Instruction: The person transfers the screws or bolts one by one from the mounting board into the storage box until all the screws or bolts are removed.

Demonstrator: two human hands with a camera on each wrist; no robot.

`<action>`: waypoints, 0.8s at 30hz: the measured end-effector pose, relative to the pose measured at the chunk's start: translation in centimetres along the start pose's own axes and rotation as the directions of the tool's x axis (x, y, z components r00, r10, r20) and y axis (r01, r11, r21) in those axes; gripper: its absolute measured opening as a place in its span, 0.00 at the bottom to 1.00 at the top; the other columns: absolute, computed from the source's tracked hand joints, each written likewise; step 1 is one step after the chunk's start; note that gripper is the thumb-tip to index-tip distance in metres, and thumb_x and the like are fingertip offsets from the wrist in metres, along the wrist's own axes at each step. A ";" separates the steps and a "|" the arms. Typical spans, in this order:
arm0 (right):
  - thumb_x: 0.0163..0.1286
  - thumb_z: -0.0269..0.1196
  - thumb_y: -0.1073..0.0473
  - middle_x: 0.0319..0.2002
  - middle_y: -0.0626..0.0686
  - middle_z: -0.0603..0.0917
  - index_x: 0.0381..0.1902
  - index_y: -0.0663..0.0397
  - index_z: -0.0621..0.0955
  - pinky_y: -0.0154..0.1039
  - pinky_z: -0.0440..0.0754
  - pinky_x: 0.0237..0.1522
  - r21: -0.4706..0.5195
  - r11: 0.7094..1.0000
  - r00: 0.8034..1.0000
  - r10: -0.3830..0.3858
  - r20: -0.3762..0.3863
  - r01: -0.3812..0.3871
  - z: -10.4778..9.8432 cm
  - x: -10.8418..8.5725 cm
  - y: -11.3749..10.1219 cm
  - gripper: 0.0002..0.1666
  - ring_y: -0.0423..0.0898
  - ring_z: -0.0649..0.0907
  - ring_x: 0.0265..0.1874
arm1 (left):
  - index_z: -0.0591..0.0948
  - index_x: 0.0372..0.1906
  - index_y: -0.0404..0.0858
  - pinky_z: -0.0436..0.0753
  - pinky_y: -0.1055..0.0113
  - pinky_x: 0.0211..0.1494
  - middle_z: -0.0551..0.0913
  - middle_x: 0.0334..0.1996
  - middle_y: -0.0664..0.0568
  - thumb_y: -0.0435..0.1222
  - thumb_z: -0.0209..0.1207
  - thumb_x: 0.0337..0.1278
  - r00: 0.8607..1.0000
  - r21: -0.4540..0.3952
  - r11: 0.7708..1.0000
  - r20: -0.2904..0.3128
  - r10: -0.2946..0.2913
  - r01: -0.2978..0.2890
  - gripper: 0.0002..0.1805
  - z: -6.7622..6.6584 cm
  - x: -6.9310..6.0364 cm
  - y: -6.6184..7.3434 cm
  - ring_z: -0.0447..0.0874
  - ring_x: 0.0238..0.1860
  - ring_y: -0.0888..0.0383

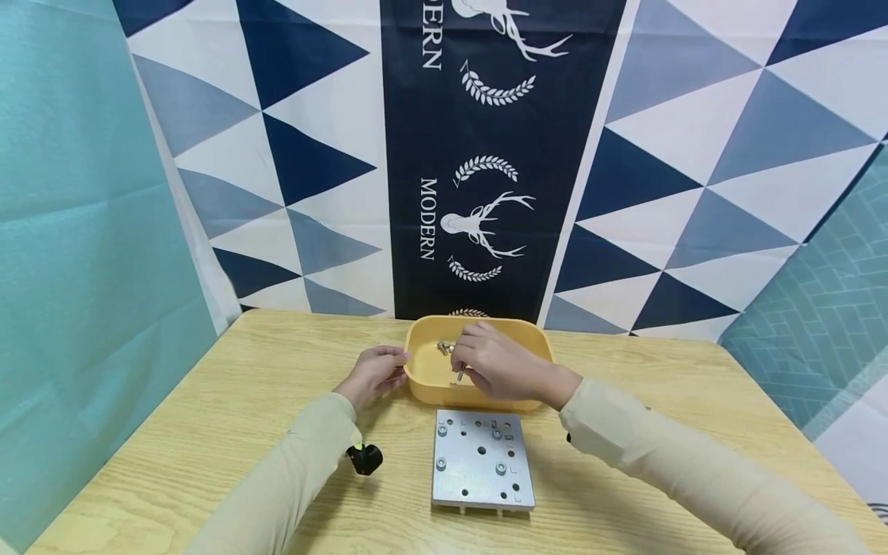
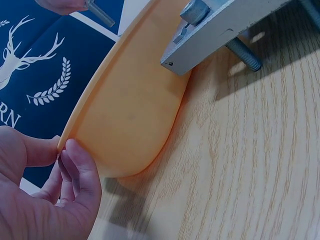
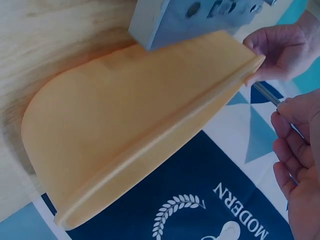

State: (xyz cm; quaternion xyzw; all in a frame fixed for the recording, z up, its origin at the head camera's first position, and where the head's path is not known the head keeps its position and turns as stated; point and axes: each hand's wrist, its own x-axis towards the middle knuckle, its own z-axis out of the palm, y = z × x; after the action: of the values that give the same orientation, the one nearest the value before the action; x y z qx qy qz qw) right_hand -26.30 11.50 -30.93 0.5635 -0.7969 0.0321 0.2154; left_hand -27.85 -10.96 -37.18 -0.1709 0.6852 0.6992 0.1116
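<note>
The yellow plastic bin (image 1: 479, 396) stands near the back of the table. My left hand (image 1: 377, 373) pinches its left rim between thumb and fingers, as the left wrist view shows on the bin wall (image 2: 125, 115). Over the bin, my right hand (image 1: 501, 365) holds a silver bolt (image 3: 267, 93) by one end, its threaded shank sticking out past the fingertips. Several small metal fasteners (image 1: 443, 348) lie inside the bin, partly hidden by the right hand. In front of the bin is a grey metal plate (image 1: 479, 482) with holes and several socket-head bolts set in it.
Bolt shanks (image 2: 244, 54) under the plate hold it above the wooden table (image 1: 277, 370). A black device (image 1: 365, 459) sits at my left wrist. Behind the table's back edge hangs a patterned cloth (image 1: 333, 231).
</note>
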 end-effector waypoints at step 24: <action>0.53 0.63 0.69 0.27 0.45 0.82 0.29 0.52 0.81 0.35 0.67 0.35 -0.028 0.998 0.994 0.053 0.098 -0.051 0.3 1.3 4.2 0.08 0.43 0.74 0.32 | 0.77 0.52 0.32 0.77 0.78 0.27 0.77 0.29 0.50 0.31 0.56 0.65 1.000 -0.011 1.000 -0.010 0.010 -0.010 0.13 0.1 0.1 0.0 0.74 0.24 0.64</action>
State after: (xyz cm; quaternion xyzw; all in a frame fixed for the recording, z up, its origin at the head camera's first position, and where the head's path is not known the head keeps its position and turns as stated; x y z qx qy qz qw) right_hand -30.55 11.77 -29.91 0.5408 -0.8213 -0.0003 0.1818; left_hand -27.91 -10.86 -37.22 -0.1716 0.6827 0.7027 0.1036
